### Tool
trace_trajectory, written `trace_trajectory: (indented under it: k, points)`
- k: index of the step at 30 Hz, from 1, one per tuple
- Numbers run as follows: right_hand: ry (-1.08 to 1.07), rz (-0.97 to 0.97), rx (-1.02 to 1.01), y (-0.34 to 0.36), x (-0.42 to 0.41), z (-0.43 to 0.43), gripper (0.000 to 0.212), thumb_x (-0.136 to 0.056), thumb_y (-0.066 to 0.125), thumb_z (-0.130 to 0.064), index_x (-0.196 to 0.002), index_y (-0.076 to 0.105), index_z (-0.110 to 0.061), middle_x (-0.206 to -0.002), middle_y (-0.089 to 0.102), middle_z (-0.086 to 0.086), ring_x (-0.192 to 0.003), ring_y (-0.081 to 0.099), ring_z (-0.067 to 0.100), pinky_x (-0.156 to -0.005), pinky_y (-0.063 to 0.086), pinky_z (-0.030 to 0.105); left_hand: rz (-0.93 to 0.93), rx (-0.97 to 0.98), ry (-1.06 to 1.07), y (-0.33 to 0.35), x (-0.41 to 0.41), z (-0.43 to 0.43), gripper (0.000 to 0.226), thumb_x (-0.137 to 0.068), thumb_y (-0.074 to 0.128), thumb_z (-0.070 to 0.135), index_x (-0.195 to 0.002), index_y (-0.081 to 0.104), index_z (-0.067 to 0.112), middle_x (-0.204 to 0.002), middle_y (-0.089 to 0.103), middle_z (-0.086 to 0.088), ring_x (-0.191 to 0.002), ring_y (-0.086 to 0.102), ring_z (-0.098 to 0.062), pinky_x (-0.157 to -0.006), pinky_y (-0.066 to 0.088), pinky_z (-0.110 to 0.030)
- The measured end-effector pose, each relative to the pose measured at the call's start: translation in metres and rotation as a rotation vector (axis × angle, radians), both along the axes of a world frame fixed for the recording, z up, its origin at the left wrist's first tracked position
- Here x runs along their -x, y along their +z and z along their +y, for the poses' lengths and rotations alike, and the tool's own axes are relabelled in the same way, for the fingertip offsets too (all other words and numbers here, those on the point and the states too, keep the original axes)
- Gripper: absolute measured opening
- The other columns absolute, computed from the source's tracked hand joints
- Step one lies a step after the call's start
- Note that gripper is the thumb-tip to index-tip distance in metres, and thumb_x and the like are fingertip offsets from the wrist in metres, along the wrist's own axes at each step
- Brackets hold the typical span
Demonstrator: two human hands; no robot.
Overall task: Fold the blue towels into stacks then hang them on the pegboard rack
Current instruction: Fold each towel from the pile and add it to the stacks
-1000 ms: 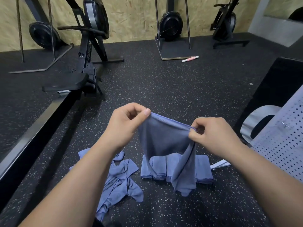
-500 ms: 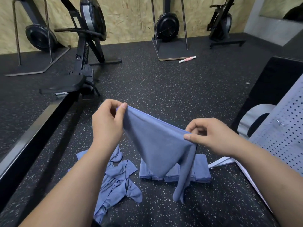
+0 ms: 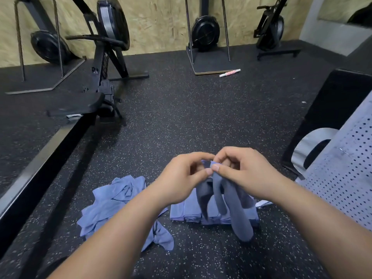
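Note:
A blue towel (image 3: 235, 204) hangs doubled over in the air, its two top corners pinched together between my left hand (image 3: 181, 178) and my right hand (image 3: 239, 170), which touch at the fingertips. Its lower folds dangle over a row of folded blue towels (image 3: 185, 212) lying on the floor behind it. A loose heap of unfolded blue towels (image 3: 112, 206) lies to the left of that row, partly hidden by my left forearm. The white perforated pegboard rack (image 3: 350, 178) stands at the right edge.
The floor is black speckled rubber. A rowing machine with its seat (image 3: 80, 105) and long rail runs along the left. More machines stand by the far wall, with a pink-white stick (image 3: 229, 73) on the floor. A black box (image 3: 332, 109) sits behind the pegboard.
My hands were apart, holding the towel spread by its top corners. They have come together, and the towel now hangs folded in half.

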State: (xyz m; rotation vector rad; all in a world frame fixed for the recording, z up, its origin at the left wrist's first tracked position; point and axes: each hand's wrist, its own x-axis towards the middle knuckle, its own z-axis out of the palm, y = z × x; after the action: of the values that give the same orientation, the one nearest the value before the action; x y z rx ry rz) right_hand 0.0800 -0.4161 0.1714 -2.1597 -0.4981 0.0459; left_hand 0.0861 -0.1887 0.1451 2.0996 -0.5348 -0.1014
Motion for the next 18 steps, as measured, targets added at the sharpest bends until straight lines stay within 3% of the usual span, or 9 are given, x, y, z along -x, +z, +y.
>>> trace_trajectory:
  k: [3,5,10,13,15,18]
  points:
    - [-0.011,0.007,-0.01,-0.002,-0.002,-0.001,0.009,-0.095,0.077,-0.033,-0.089,0.073,-0.029,-0.071,0.068,-0.007,-0.059,0.053,0.004,-0.059,0.045,0.022,-0.006,0.021,0.059,-0.004,-0.001,-0.008,0.005,-0.1,0.074,0.027,-0.101,0.073,0.032,-0.076,0.068,0.005,-0.07,0.055,-0.007,-0.074,0.054,-0.039]
    - [-0.018,0.064,-0.022,-0.006,-0.005,-0.007,0.008,-0.095,0.078,-0.032,-0.089,0.073,-0.029,-0.07,0.067,-0.009,-0.059,0.054,0.006,-0.058,0.047,0.025,-0.02,0.039,0.13,-0.003,-0.004,-0.006,0.005,-0.098,0.076,0.028,-0.094,0.074,0.029,-0.069,0.063,0.011,-0.064,0.051,-0.005,-0.065,0.047,-0.032]
    - [-0.066,0.104,0.052,-0.007,-0.015,-0.03,0.011,-0.096,0.077,-0.03,-0.087,0.073,-0.026,-0.07,0.069,-0.001,-0.058,0.051,0.009,-0.061,0.044,0.03,-0.03,0.149,0.453,0.002,-0.021,0.016,0.009,-0.097,0.076,0.026,-0.088,0.076,0.027,-0.064,0.061,0.014,-0.059,0.052,-0.007,-0.064,0.048,-0.033]
    - [-0.145,0.055,0.037,-0.005,-0.019,-0.038,0.012,-0.096,0.077,-0.029,-0.085,0.073,-0.027,-0.063,0.063,-0.006,-0.055,0.049,0.008,-0.058,0.042,0.029,-0.077,0.014,0.59,0.002,-0.024,0.027,0.01,-0.096,0.076,0.031,-0.086,0.074,0.029,-0.065,0.064,0.013,-0.057,0.051,-0.002,-0.061,0.04,-0.027]
    - [-0.16,0.026,0.021,-0.005,-0.019,-0.034,0.011,-0.095,0.077,-0.029,-0.085,0.073,-0.028,-0.063,0.061,-0.008,-0.056,0.049,0.008,-0.059,0.043,0.03,-0.072,-0.082,0.507,0.001,-0.02,0.023,0.002,-0.095,0.077,0.031,-0.095,0.075,0.031,-0.068,0.066,0.012,-0.06,0.054,-0.001,-0.064,0.041,-0.025]
    - [-0.083,0.033,0.01,-0.004,-0.01,-0.018,0.009,-0.096,0.077,-0.029,-0.088,0.073,-0.03,-0.064,0.064,-0.008,-0.056,0.051,0.008,-0.057,0.046,0.027,0.056,-0.009,0.184,-0.005,-0.008,0.004,0.032,-0.097,0.075,0.027,-0.128,0.069,0.034,-0.069,0.071,0.009,-0.066,0.064,-0.008,-0.077,0.056,-0.033]
